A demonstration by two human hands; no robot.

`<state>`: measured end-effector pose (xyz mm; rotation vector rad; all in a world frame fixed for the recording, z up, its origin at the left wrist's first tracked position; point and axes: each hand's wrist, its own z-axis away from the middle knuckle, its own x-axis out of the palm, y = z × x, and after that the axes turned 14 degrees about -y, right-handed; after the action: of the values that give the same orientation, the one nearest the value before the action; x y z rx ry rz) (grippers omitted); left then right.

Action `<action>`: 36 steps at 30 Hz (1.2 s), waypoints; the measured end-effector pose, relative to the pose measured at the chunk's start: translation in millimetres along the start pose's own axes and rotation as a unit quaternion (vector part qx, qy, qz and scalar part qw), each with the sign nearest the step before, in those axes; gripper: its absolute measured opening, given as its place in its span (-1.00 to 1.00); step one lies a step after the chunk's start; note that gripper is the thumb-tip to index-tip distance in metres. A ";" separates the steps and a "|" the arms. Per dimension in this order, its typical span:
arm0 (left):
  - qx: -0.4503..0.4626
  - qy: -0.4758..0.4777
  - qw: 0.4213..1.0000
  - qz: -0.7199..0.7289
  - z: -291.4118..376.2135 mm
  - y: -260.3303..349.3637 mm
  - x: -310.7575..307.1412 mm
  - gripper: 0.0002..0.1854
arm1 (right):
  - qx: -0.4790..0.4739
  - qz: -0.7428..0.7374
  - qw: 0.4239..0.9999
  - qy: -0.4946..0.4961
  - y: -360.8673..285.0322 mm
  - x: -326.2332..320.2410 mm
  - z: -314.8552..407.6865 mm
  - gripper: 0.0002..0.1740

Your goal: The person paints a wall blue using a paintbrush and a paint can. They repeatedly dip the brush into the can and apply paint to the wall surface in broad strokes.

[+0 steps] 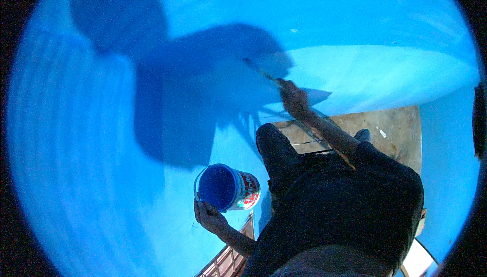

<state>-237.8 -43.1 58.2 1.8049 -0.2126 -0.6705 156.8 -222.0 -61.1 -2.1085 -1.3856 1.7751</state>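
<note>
My left hand (210,218) grips the rim of a plastic paint bucket (246,191) near its wire handle. The bucket is tipped towards the wall, and its inside looks deep blue. Printing covers its side. My right hand (293,98) is closed around the thin handle of a paintbrush (269,76). The brush's dark head lies over the shaded part of a blue wall (190,86); I cannot tell whether it touches the paint. Darker blue on the upper wall borders a paler blue band (365,75) below it.
Far below is a stained concrete floor (395,136) with a white spot. Dark bars like a ladder (314,145) show beside my bent knee (274,140). A window grille (228,260) is at lower left, and another blue wall (449,136) stands at right. My shadow falls across the painted wall.
</note>
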 end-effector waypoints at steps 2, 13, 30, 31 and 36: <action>0.012 -0.009 0.999 -0.038 -7.2 1.1 3.9 -0.70 | -0.050 -0.028 0.998 -0.016 -18.7 27.1 -32.4 -0.63; 0.057 -0.045 0.981 -0.181 -40.3 1.4 -1.9 -0.68 | 0.053 0.046 0.998 -0.005 36.8 8.3 -33.6 -0.71; -0.084 -0.078 0.993 -0.008 -55.1 -24.4 4.2 -0.48 | 0.280 -0.092 0.911 0.287 135.2 -35.5 62.2 -0.51; -0.045 -0.085 0.991 -0.092 -52.3 -25.7 3.4 -0.49 | 0.263 -0.078 0.922 0.273 128.0 -21.6 53.7 -0.49; 0.009 -0.087 0.974 -0.208 -45.1 -28.8 -2.3 -0.49 | 0.231 -0.115 0.951 0.172 60.9 33.7 18.0 -0.45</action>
<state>-220.6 4.7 41.2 1.8243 0.0493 -1.1281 175.3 -245.0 -126.6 -1.8077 -0.9618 1.3873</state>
